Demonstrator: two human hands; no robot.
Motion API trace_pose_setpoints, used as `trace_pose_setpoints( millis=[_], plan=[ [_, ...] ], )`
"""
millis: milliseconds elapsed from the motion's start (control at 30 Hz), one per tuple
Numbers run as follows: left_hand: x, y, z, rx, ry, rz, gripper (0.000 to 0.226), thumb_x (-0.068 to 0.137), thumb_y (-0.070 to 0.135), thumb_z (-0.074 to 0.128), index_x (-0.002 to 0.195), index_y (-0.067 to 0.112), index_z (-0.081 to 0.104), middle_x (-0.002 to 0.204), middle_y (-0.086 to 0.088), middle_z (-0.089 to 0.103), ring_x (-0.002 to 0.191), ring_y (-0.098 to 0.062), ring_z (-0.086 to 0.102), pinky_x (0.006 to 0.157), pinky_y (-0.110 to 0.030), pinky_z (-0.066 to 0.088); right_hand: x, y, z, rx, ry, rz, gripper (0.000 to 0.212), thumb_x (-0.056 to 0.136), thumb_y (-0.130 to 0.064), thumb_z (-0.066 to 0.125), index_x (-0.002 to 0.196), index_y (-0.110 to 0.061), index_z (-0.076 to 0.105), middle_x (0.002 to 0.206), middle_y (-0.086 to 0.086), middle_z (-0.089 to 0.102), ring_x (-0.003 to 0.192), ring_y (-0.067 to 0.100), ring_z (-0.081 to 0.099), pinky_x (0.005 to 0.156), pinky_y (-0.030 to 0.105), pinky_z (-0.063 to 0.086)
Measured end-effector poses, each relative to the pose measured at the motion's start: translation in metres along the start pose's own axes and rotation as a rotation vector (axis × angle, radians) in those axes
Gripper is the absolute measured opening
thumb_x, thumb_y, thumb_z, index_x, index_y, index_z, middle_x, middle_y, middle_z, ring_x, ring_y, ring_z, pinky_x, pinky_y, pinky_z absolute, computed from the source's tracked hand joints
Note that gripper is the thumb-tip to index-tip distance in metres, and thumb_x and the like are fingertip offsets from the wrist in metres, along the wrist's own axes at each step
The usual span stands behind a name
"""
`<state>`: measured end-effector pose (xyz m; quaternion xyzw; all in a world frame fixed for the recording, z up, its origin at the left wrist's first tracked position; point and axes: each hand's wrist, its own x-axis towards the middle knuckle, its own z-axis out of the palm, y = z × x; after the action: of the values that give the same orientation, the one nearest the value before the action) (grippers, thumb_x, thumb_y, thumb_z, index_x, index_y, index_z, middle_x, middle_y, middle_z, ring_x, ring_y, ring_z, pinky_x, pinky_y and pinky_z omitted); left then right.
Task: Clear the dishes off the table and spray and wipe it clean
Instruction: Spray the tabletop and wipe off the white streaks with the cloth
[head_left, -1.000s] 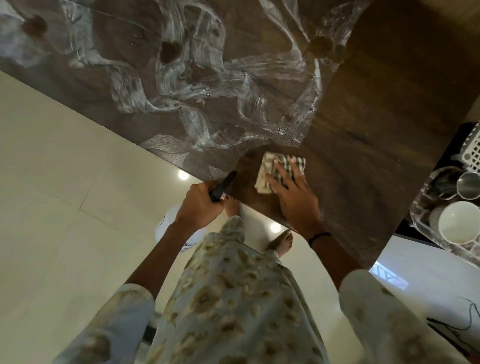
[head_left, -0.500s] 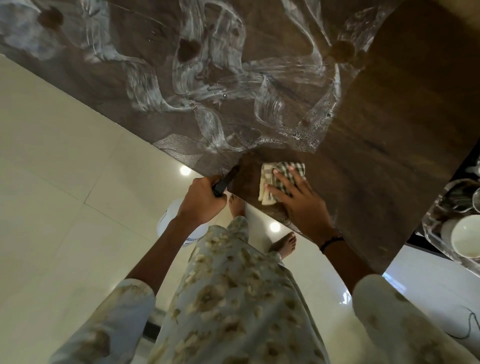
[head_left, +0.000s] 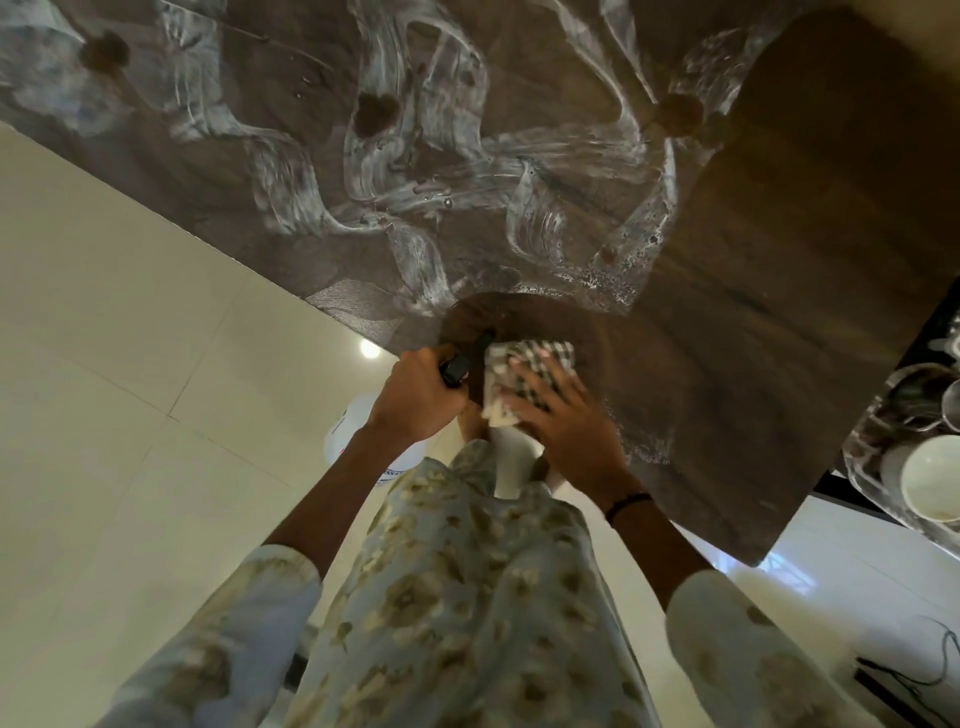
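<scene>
Cloth slid left under flat right hand; left hand grips spray bottle; far table smears remain.

Checked cloth, dark brown table white-streaked, cream floral clothing.

Only the round white plastic bottle, below the left hand near the frame's centre, carries print: small dark and red marks along its rim; they are too small and blurred to read.
</scene>
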<state>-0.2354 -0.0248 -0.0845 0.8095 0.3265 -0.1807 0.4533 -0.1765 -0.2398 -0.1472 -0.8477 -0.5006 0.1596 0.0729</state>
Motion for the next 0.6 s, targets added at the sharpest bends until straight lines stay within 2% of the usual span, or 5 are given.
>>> trace_pose_setpoints(
  millis=[100, 167, 267, 467, 600],
  plan=[
    [0.009, 0.021, 0.007, -0.029, -0.046, 0.024, 0.021, 0.071, 0.012, 0.054, 0.084, 0.005, 0.068, 0.075, -0.018, 0.068, 0.069, -0.038, 0.063, 0.061, -0.044, 0.051, -0.023, 0.033, -0.013, 0.011, 0.011, 0.264, 0.058, 0.090, -0.009, 0.047, 0.142, -0.035, 0.041, 0.156, -0.001, 0.030, 0.147, 0.030, 0.017, 0.106, 0.048, 0.042],
    [0.016, 0.039, 0.014, -0.010, -0.096, 0.033, 0.017, 0.074, 0.008, 0.055, 0.084, 0.003, 0.068, 0.076, -0.016, 0.069, 0.074, -0.035, 0.065, 0.064, -0.042, 0.053, -0.031, 0.047, -0.021, 0.044, 0.032, 0.382, 0.057, 0.093, -0.008, 0.046, 0.143, -0.034, 0.039, 0.157, -0.002, 0.028, 0.148, 0.028, 0.015, 0.105, 0.048, 0.042],
    [0.024, 0.066, 0.025, 0.041, -0.155, 0.037, 0.009, 0.077, 0.009, 0.058, 0.081, 0.006, 0.066, 0.072, -0.012, 0.063, 0.078, -0.035, 0.064, 0.068, -0.037, 0.052, -0.033, 0.057, -0.023, 0.046, 0.030, 0.398, 0.058, 0.094, -0.010, 0.052, 0.145, -0.034, 0.037, 0.158, -0.002, 0.026, 0.148, 0.027, 0.014, 0.106, 0.047, 0.042],
    [0.040, 0.090, 0.035, 0.026, -0.152, -0.017, 0.015, 0.076, 0.014, 0.060, 0.084, 0.003, 0.066, 0.078, -0.014, 0.067, 0.079, -0.034, 0.065, 0.078, -0.045, 0.056, -0.033, 0.065, -0.022, 0.053, 0.020, 0.379, 0.055, 0.094, -0.013, 0.055, 0.143, -0.034, 0.039, 0.157, -0.001, 0.028, 0.148, 0.028, 0.015, 0.105, 0.047, 0.044],
    [0.044, 0.087, 0.030, 0.065, -0.141, -0.027, 0.004, 0.076, 0.014, 0.058, 0.072, 0.012, 0.057, 0.069, -0.006, 0.059, 0.078, -0.035, 0.064, 0.077, -0.043, 0.056, -0.023, 0.088, -0.035, 0.055, 0.035, 0.392, 0.052, 0.096, -0.013, 0.051, 0.144, -0.032, 0.040, 0.158, -0.001, 0.025, 0.148, 0.028, 0.013, 0.105, 0.048, 0.043]
  ],
)
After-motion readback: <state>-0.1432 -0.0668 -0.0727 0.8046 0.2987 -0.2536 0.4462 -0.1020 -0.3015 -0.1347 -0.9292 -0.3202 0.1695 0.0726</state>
